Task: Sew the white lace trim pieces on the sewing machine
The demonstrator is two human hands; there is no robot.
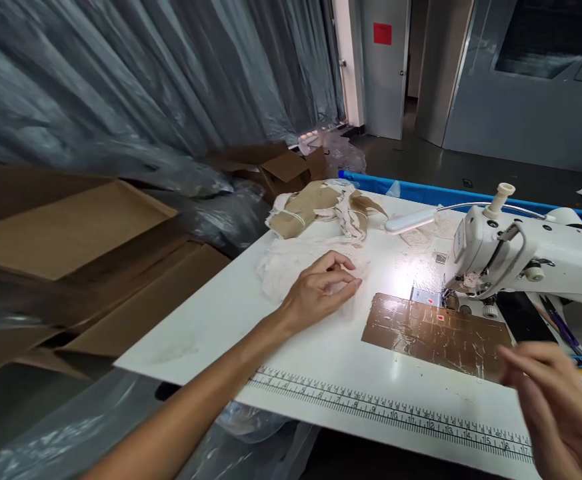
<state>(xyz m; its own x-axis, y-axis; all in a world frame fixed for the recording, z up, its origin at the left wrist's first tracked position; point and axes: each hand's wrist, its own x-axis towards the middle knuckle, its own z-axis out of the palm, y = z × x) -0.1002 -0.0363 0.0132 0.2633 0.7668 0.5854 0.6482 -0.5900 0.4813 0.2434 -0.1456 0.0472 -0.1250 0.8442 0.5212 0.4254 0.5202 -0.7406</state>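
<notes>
My left hand hovers over the left part of the white table, its fingers loosely bent with gaps between them. Beneath and beside it lies a thin, pale lace-like fabric, blurred near the fingertips; no grip on it is visible. My right hand is at the lower right, near the right end of a brown plate. Motion smears its fingers, so whether it holds anything is unclear. A white sewing machine stands beyond the plate, its lamp lighting the needle area.
Tied bundles of beige and white fabric lie at the table's back. Lace scraps sit left of the machine. A printed ruler runs along the front edge. Cardboard boxes stand left. Scissors lie right, under the machine arm.
</notes>
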